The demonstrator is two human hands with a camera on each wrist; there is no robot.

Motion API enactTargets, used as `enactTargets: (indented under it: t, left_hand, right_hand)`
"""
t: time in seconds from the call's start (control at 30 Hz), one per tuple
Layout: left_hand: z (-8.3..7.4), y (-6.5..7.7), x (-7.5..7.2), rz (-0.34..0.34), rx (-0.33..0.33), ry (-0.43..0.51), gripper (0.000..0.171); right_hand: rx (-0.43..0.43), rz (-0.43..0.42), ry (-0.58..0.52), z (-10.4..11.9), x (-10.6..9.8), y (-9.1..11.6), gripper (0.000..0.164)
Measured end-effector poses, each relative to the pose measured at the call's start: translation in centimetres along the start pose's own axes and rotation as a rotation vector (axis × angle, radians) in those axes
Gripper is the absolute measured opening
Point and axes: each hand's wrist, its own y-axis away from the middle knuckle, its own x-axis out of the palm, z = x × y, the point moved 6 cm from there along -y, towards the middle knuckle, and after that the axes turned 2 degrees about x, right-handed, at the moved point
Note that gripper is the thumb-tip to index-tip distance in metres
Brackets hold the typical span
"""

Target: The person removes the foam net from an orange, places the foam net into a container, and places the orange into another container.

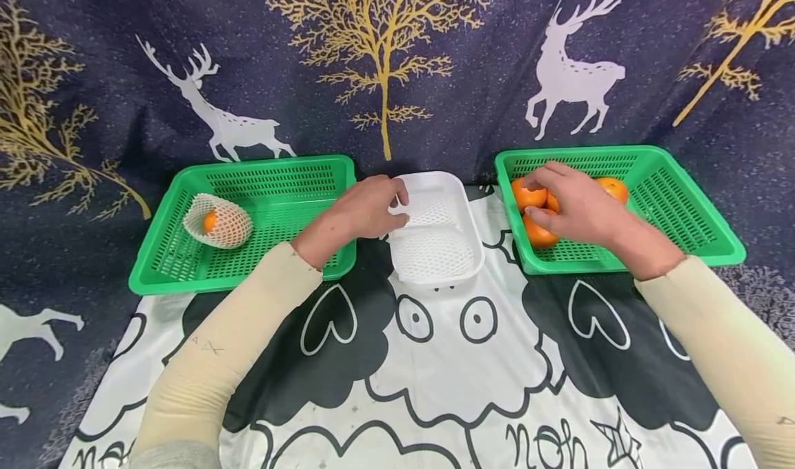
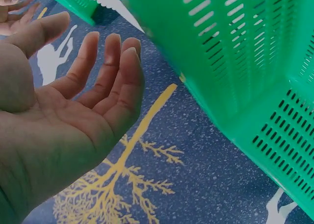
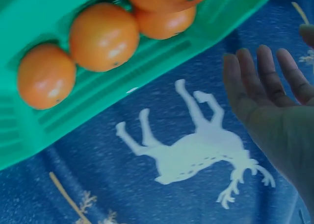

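Over the left side of a white tray (image 1: 477, 238) hovers my left hand (image 1: 373, 210), its fingers loosely bent and nothing in its grasp. White foam net sleeves (image 1: 435, 252) lie in that tray. My right hand (image 1: 577, 203) is above the left part of the right green basket (image 1: 702, 207), fingers relaxed and holding nothing. Several oranges (image 1: 539, 231) sit beneath it, partly covered by the hand. In the right wrist view the oranges (image 3: 104, 37) rest inside the basket, apart from the spread fingers (image 3: 269, 74).
At left stands another green basket (image 1: 292, 207) with an orange (image 1: 211, 221) inside a white foam net (image 1: 232, 227). Its near right side is overlapped by my left forearm. A dark cloth (image 1: 435, 131) with deer and trees hangs behind; a cartoon-printed cloth (image 1: 447, 379) covers the table.
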Motion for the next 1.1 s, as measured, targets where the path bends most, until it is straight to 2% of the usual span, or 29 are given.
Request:
enactTargets:
  t: [0.27,0.57,0.93,1.1]
  left_hand:
    - [-0.7,1.2,-0.3,-0.04,0.02,0.06,0.029]
    - [-0.9,3.0,-0.5,-0.117,0.045,0.163,0.029]
    - [0.0,6.7,-0.8,-0.234,0.034,0.334,0.023]
    - [0.8,8.1,-0.7,-0.284,0.026,0.372,0.022]
  right_hand:
    - [-0.09,-0.16,-0.058,3.4,-0.3,0.0,0.027]
    - [-0.151,-0.254,-0.165,6.3,0.4,-0.7,0.03]
    - [-0.195,-0.264,-0.26,10.1,1.9,-1.0,0.032]
    - [-0.216,-0.265,-0.299,11.3,2.3,-1.3,0.032]
